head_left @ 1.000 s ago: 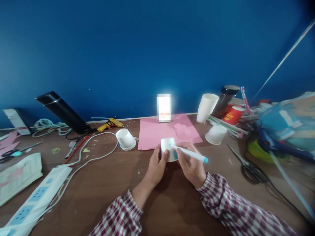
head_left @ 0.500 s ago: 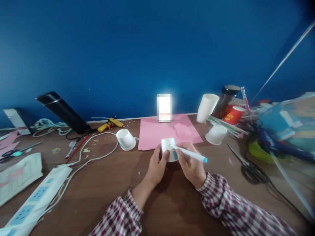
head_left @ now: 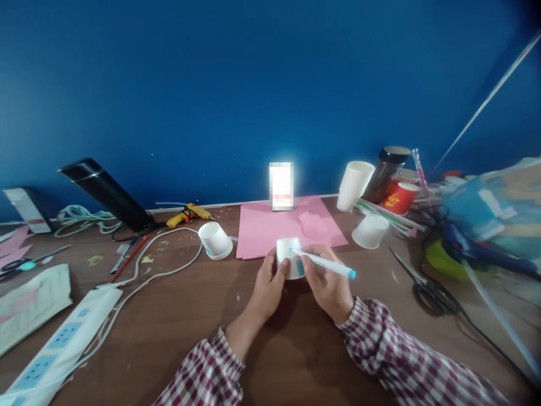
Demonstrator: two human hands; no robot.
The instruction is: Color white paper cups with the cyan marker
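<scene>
My left hand (head_left: pixel 270 282) grips a small white paper cup (head_left: pixel 286 248) by its side, thumb on the front. Blue marks show on the cup wall: a rectangular patch low on the right and a small spot higher up. In my right hand (head_left: pixel 327 282) is a white marker pen (head_left: pixel 329 265) with a blue end, its tip at the small blue spot. Some right fingers curl behind the pen, close to the cup. Just beyond the cup lies pink paper (head_left: pixel 266 225) on the brown table.
White cups (head_left: pixel 215 239) (head_left: pixel 371 231) stand to either side. Further right are stacked cups (head_left: pixel 355 183), a red cup (head_left: pixel 400 197) and black-handled scissors (head_left: pixel 431 293). On the left lie a power strip (head_left: pixel 54 349), a yellow glue gun (head_left: pixel 188 214) and a black bottle (head_left: pixel 110 192). A bright phone-like screen (head_left: pixel 282 183) stands behind.
Both hands, the cup and the marker stay almost in place, the pen tip still on the blue spot. The whole view has shifted very slightly.
</scene>
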